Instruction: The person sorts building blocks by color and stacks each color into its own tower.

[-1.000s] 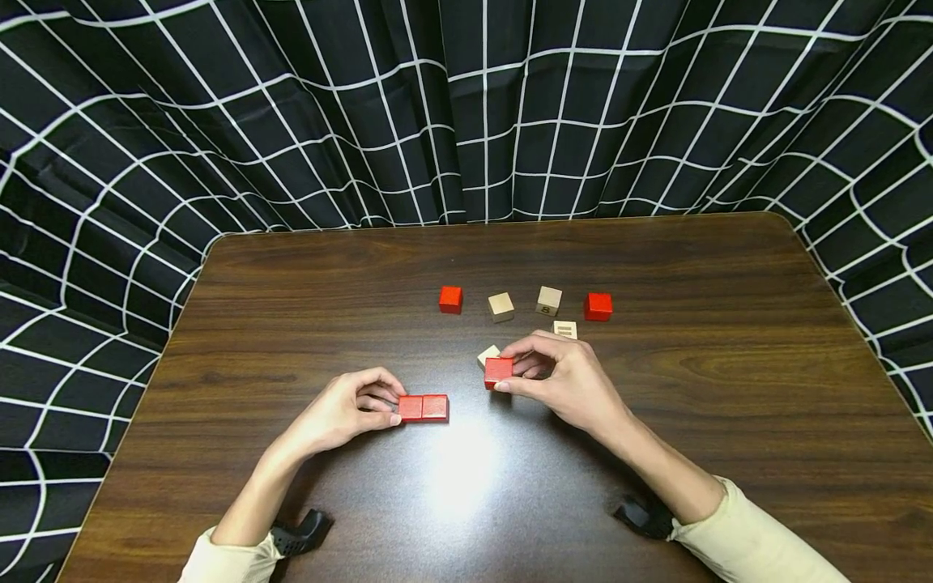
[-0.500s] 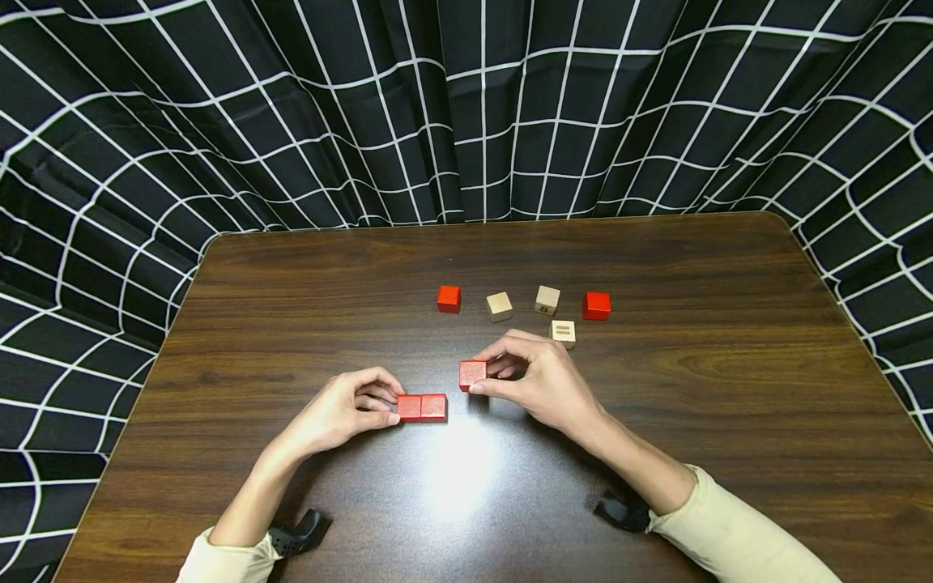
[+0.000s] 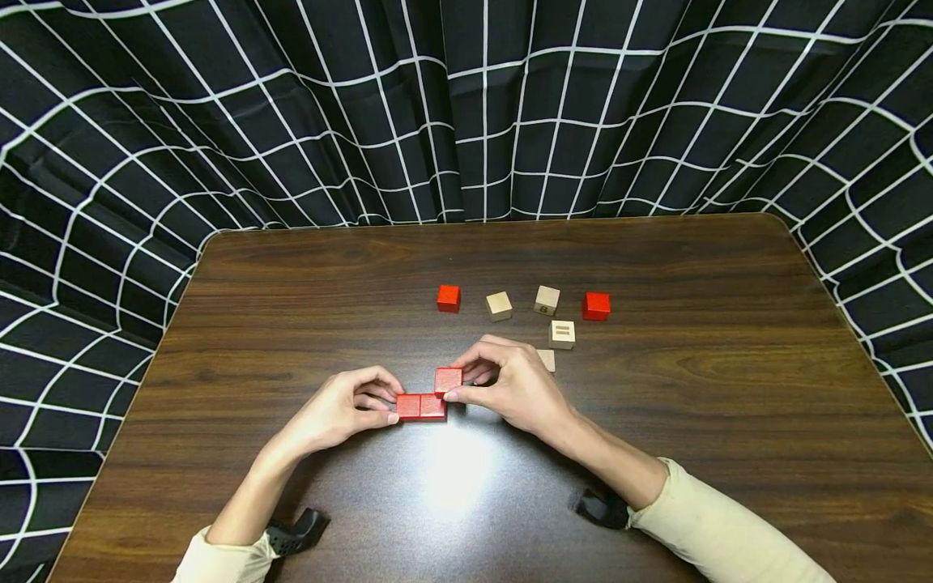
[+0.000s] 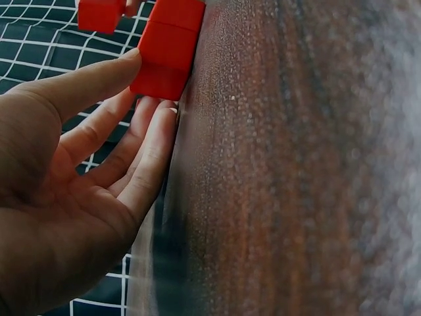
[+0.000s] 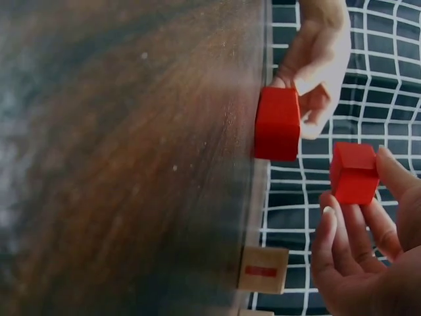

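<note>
Gripping with thumb and fingertips, the person's right hand [image 3: 513, 385] holds a solid red cube [image 3: 448, 380]. The head view has it overlapping the right end of a row of two red cubes [image 3: 430, 407]; the right wrist view reveals it raised off the brown wood-grain table [image 3: 692, 364], apart from the row. The left hand [image 3: 342, 409] pinches the row's left end. Near the right hand sits a pale wooden cube [image 3: 546, 360], partly hidden behind that hand; beyond it is another wooden cube with two bars [image 3: 562, 334] marked on top. Farther out stand a red cube [image 3: 449, 298], a plain pale cube [image 3: 499, 306], a pale cube with a dark figure [image 3: 547, 300], hard to read, and a second loose red cube [image 3: 596, 306]. Only the right wrist view shows a red bar [image 5: 261, 271] on a wooden cube's side. The left wrist view cuts off the held cube at its top edge.
</note>
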Demonstrator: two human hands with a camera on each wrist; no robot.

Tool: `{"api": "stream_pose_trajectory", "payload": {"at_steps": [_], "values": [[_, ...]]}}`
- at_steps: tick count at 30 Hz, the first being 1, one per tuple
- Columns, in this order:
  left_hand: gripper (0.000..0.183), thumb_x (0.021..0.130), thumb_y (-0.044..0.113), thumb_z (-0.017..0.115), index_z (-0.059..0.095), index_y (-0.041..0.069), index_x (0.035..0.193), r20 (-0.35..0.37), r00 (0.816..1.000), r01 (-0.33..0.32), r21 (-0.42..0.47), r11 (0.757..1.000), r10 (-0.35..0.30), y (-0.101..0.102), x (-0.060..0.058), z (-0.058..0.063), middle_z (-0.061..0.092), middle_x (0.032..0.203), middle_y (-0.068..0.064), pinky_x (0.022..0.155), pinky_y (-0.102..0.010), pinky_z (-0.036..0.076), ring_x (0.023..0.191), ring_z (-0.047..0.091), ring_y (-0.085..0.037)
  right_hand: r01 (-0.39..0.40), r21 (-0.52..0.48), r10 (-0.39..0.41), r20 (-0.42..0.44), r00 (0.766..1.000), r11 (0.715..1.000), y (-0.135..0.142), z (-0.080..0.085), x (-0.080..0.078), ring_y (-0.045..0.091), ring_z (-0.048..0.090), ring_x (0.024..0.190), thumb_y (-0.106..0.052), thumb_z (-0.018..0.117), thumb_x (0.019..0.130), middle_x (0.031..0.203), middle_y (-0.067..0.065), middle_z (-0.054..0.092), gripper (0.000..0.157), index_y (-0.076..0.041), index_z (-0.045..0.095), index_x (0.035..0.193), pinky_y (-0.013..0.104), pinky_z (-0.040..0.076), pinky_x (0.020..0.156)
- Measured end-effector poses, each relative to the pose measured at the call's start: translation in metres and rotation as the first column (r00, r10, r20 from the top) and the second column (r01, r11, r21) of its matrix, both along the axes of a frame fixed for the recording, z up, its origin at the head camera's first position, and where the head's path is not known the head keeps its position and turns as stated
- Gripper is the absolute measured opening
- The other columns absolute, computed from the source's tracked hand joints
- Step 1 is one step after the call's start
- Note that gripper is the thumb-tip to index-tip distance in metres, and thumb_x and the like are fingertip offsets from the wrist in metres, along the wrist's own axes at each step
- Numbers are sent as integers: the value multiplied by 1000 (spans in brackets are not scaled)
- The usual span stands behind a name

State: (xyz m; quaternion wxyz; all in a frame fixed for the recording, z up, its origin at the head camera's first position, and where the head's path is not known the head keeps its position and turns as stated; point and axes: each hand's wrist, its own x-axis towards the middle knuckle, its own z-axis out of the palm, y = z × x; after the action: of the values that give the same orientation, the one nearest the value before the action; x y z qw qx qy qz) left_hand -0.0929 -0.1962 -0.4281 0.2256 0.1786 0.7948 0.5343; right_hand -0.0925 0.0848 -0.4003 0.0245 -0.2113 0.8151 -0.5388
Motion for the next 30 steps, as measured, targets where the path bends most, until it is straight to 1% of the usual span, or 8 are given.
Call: {"api": "stream_pose_trajectory", "payload": {"at_steps": [6,13,16,19,24,30], "values": [[29,82,1,79,65,3,107,3,1000,3,-9,1000,-3,0,0,0,67,103,-11,80,-27,58,94,68,-21,-3,18,3,25,1000,1000,-6,0,0,6,68,74,-17,91,71,88,-5,69,29,-13,73,93,30,60,69],[29,83,1,78,64,3,108,2,1000,11,-15,1000,-10,0,-1,0,67,104,-10,80,-27,58,94,69,-20,-29,0,29,-1,1000,1000,-12,0,-1,12,70,76,-15,91,71,88,-3,68,28,-11,73,92,26,59,68],[29,83,0,78,64,3,108,0,1000,13,-13,1000,-13,0,-1,1,67,104,-11,81,-27,58,93,69,-20,-40,-3,40,6,999,999,-15,0,-2,12,71,77,-14,90,72,89,-3,67,27,-11,73,93,24,59,68],[29,83,0,78,64,3,108,-4,1000,15,-15,1000,-15,0,-1,1,67,104,-11,81,-27,58,94,69,-20,-42,2,42,20,999,999,-19,1,-2,14,71,78,-13,90,72,90,-3,67,27,-10,73,93,24,59,69],[29,83,0,78,64,3,108,11,1000,9,-19,1000,-8,1,-1,2,66,106,-12,81,-28,58,94,69,-20,-43,7,42,28,999,999,-25,2,-3,15,71,78,-13,90,72,90,-2,67,27,-9,73,93,25,59,69],[29,83,0,77,63,2,109,27,1000,9,-10,1000,-9,0,0,1,66,107,-14,80,-29,59,92,70,-21,-46,55,44,28,999,997,-29,3,-2,13,71,78,-19,89,74,91,-4,69,26,-12,73,92,19,57,66]]}}
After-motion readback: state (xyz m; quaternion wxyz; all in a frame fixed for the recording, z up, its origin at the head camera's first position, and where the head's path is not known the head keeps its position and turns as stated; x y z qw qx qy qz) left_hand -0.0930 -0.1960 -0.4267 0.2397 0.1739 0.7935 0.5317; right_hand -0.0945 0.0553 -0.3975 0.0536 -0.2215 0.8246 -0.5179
